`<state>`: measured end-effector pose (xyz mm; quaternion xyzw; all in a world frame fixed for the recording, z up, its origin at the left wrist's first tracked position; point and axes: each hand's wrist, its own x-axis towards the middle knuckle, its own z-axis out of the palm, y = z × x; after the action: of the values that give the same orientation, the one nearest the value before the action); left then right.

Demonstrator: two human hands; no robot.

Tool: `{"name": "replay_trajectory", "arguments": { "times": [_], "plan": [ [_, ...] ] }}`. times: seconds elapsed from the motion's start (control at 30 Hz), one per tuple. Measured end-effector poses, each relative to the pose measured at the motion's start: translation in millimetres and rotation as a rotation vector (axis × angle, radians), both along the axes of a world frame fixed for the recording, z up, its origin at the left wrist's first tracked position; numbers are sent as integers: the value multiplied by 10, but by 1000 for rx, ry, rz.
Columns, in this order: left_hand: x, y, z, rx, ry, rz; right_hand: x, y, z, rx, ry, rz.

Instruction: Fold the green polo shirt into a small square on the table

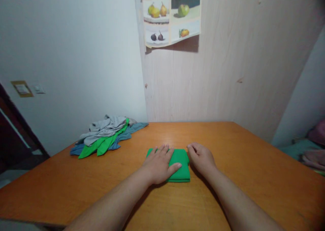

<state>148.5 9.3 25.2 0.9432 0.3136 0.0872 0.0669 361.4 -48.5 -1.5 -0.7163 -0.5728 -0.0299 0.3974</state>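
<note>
A folded green cloth garment (181,171), roughly rectangular, lies on the wooden table in front of me. Flat across its left and middle part rests my left hand (159,165), fingers spread and thumb pointing right. My right hand (201,158) is closed at the garment's right edge, with thumb and fingers curled together. Whether anything is between those fingers is hidden. A small green bulge sticks out of the garment's right side near this hand.
On the table's far left lies a loose pile of clothes (106,133), grey, green and blue. The orange-brown table (254,177) meets a wall at the back, where a fruit poster (169,21) hangs. Pinkish fabric (313,160) shows beyond the table's right edge.
</note>
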Motion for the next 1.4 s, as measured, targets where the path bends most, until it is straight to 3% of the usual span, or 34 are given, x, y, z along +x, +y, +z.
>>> {"name": "replay_trajectory", "arguments": {
  "times": [0.17,0.43,0.8,0.97,1.1,1.3,1.4],
  "plan": [
    [6,-3,-3,-14,5,-3,-159,-23,68,-6,-47,101],
    [-12,55,-15,-43,10,-18,-378,-82,-5,-392,-109,267],
    [-33,74,-34,-47,-43,-23,-378,-109,5,-420,-159,254],
    [-81,108,-45,-80,-172,-29,-367,-104,-6,-410,-172,247],
    [-98,238,-25,-289,-339,-13,-375,-111,3,-417,-176,236],
    [-186,440,55,-816,-801,-8,-354,-117,-15,-385,-179,234],
    [-292,558,11,-926,-1052,77,-327,-117,-41,-381,-185,230]
  ]
}}
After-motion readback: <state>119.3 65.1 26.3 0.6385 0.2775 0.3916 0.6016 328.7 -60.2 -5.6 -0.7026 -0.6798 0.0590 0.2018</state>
